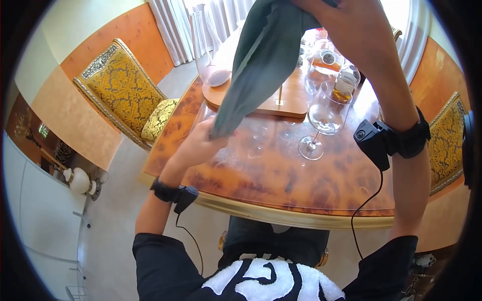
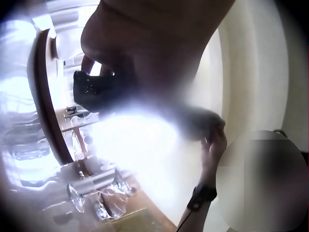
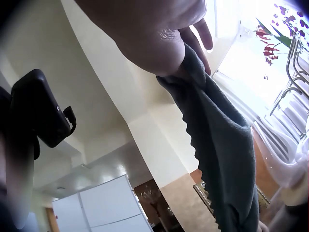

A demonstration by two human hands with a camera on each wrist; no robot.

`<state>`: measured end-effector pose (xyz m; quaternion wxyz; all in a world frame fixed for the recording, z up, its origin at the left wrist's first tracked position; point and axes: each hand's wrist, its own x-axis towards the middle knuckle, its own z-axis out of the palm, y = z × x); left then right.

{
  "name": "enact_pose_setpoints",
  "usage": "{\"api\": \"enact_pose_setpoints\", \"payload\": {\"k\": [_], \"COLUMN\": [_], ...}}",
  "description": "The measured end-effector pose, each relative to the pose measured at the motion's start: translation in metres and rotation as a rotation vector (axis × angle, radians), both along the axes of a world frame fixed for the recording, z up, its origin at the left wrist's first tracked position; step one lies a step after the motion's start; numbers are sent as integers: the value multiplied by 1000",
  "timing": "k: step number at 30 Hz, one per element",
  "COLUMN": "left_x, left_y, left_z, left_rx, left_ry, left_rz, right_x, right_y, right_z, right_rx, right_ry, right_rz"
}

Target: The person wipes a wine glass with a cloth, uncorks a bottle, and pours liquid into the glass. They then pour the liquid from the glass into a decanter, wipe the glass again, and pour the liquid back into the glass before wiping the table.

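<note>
A dark grey-green cloth (image 1: 266, 70) with a scalloped edge is stretched slantwise between my two hands above the table. My left hand (image 1: 203, 143) grips its lower end, at the near left of the wooden board. Higher up, at the top right of the head view, my right hand (image 1: 351, 30) holds the other end, partly out of frame there. The right wrist view shows the cloth (image 3: 227, 150) hanging in folds from my right hand (image 3: 159, 38). In the left wrist view a dark bunched end of the cloth (image 2: 91, 92) sticks out of my left hand (image 2: 145, 43).
A stemmed wine glass (image 1: 326, 118) stands on the glossy table (image 1: 281, 180), right of the wooden board (image 1: 286, 109). A tall clear glass decanter (image 1: 218, 77) is at the board's left. Glass vessels with amber liquid (image 1: 344, 93) stand behind the wine glass. A patterned chair (image 1: 118, 83) is at left.
</note>
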<state>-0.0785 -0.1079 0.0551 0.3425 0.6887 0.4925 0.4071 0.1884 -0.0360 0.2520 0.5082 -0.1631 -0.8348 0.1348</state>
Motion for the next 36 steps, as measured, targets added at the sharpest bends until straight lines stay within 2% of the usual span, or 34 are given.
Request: {"api": "enact_pose_setpoints", "payload": {"k": [1,2,3,4,5,6,7,9,11,13,14,15,17,19,21,23,24,26,27,29,30,31,32,33,34,36], "left_x": [-7,-16,-28,-41,-49,-57,-50,-18,6,38,54,68,76,78,76,68,65,55,47,27,20,16,12,9,16,49], "left_y": [-1,-4,-1,5,9,10,7,-4,-3,-4,0,5,10,19,13,6,1,-6,-6,-5,-7,-2,4,10,12,13], "left_z": [0,-6,-19,-35,-40,-41,-35,-20,-22,-25,-27,-28,-20,-2,-1,-6,-13,-31,-35,-35,-28,-26,-24,-22,-10,20], "left_rx": [71,-29,-30,-207,-383,-419,-419,-150,-151,-46,-45,-18,12,35,47,-226,-225,-11,-15,-162,-234,-232,-9,211,211,394], "left_ry": [-111,-113,-113,43,201,220,222,-187,-211,-77,-81,-121,-157,-42,-61,-322,-316,74,75,546,393,395,243,86,83,-310], "left_rz": [-64,-65,-63,-54,-45,1,0,44,-16,-164,-170,-189,-209,-240,-227,-258,-259,-265,-261,-265,-245,-245,-120,7,11,-159], "right_x": [1,2,1,0,15,19,21,19,7,-4,-2,4,9,11,14,18,22,29,31,30,30,28,27,23,19,11], "right_y": [5,11,17,25,27,28,22,1,-15,-25,-21,-15,-3,-7,-8,-7,0,15,20,11,10,8,4,-5,-1,-4], "right_z": [-1,-3,-5,-5,17,17,15,11,10,11,-8,-5,7,2,1,6,10,16,17,15,12,12,15,7,2,-6], "right_rx": [45,89,159,231,60,75,86,-10,-103,-272,62,63,-267,-198,-131,-48,-25,45,116,129,13,-101,-182,-189,-213,-321], "right_ry": [56,112,265,416,216,152,86,33,-32,39,73,70,7,-12,-32,226,263,332,391,360,319,276,132,114,72,0], "right_rz": [-35,-69,-34,3,61,41,19,-24,-69,-222,-204,-207,100,91,82,58,61,105,149,76,131,185,269,103,170,241]}}
